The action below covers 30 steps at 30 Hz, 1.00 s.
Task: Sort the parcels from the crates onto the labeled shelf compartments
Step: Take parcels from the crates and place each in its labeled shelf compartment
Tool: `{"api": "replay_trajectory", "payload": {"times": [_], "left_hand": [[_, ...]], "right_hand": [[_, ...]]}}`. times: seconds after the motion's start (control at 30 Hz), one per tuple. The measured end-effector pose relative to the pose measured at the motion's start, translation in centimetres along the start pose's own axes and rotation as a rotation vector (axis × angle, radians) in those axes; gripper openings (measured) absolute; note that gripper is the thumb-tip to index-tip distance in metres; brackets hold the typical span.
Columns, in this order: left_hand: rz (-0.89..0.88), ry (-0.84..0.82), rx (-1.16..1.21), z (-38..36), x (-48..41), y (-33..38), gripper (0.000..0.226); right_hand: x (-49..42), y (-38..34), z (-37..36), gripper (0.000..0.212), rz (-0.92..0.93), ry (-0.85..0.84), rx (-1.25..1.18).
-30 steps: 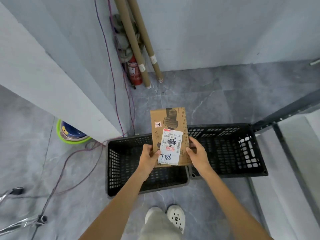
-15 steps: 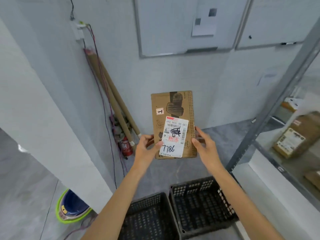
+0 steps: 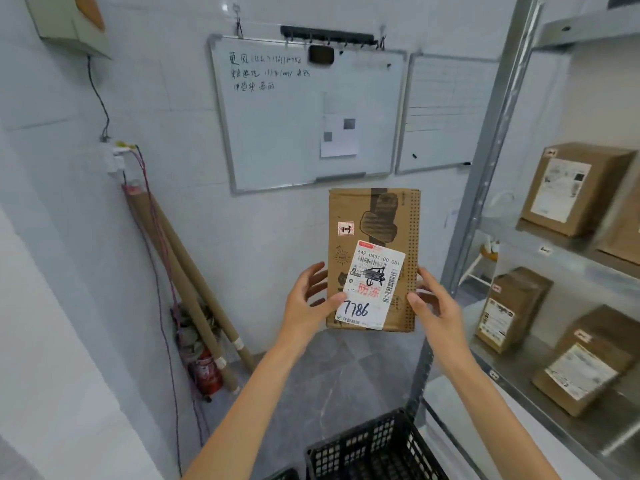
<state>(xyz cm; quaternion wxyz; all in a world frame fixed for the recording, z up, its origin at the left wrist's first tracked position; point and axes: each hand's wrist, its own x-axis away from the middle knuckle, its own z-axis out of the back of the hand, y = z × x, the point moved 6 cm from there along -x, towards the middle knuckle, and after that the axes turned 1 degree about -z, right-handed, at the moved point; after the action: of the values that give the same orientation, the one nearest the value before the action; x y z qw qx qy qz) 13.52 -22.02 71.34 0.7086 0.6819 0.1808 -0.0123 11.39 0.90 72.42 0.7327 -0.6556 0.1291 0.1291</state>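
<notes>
I hold a flat brown cardboard parcel (image 3: 377, 233) upright in front of me at chest height. Its white shipping label reads 7786 and a small red-edged sticker sits near its upper left. My left hand (image 3: 310, 299) grips its lower left edge with the thumb on the label. My right hand (image 3: 433, 303) grips its lower right edge. A black plastic crate (image 3: 374, 448) stands on the floor below my arms. The metal shelf (image 3: 540, 368) rises on the right, with several brown parcels (image 3: 575, 187) in its compartments.
Two whiteboards (image 3: 304, 112) hang on the back wall. Cardboard tubes (image 3: 194, 289) lean in the left corner above a red fire extinguisher (image 3: 207, 372). Cables run down the left wall. The shelf's grey upright post (image 3: 485, 161) stands just right of the parcel.
My view has tilted up from the crates to the wall and shelf. The parcel has come up with both hands, still held at its lower edges.
</notes>
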Motion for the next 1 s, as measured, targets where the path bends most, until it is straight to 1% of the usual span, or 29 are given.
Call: {"api": "replay_trajectory", "payload": {"times": [0.13,0.3,0.47,0.67,0.8,0.93,1.0], "left_hand": [[-0.027,-0.103,-0.012,-4.0,-0.4,0.6,0.06],[-0.051,-0.192,0.01,-8.4,-0.3,1.2,0.058],[-0.035,-0.308,0.018,-12.9,0.1,1.9,0.047],[-0.031,-0.475,0.086,-17.8,2.4,2.5,0.056],[-0.026,-0.592,0.136,-20.7,4.7,2.4,0.057],[-0.023,-0.725,0.193,-23.6,8.0,3.3,0.051],[-0.024,-0.772,0.235,-25.0,9.8,3.7,0.057]], "right_hand": [[0.7,-0.1,3.9,0.048,0.005,0.068,0.001],[1.8,-0.8,8.2,0.052,0.006,0.159,0.058],[4.1,-1.4,12.1,0.053,-0.019,0.279,0.096],[8.7,-2.8,16.4,0.05,-0.03,0.431,0.176],[13.1,-4.1,18.7,0.051,-0.006,0.552,0.237],[17.6,-5.6,20.8,0.053,-0.005,0.681,0.275],[19.4,-6.7,21.7,0.054,-0.007,0.738,0.301]]}}
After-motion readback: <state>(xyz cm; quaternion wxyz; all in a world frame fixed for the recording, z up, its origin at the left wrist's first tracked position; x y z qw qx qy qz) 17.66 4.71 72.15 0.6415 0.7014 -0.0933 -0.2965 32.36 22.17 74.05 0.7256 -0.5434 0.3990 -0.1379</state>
